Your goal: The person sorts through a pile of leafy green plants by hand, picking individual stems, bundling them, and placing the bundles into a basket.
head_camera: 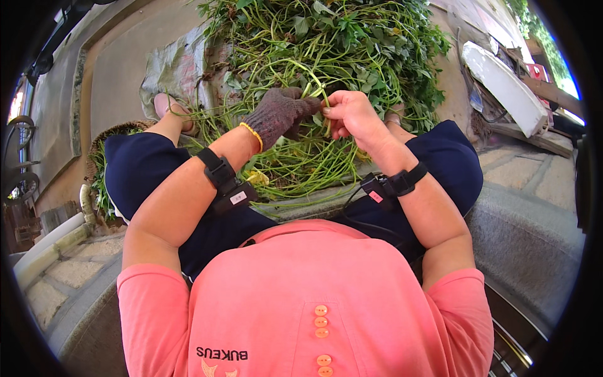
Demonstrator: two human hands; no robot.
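My left hand (285, 115), in a dark knitted glove with a yellow cuff edge, is closed on some green vine stems (314, 88). Just to its right, my bare right hand (347, 114) pinches a thin green stem between thumb and fingers. The two hands nearly touch. Beneath and beyond them spreads a large heap of leafy green vines (377, 42), with long bare stems lying nearest to me. A yellowed leaf (257, 177) shows at the heap's near edge. The glove hides part of the stems in my left hand.
A woven basket (96, 146) with green leaves stands beside my left knee. A worn plastic sack (176, 63) lies left of the heap. To the right are a white curved panel (504, 87) and wooden boards (534, 139). A pale pipe (47, 240) runs at lower left.
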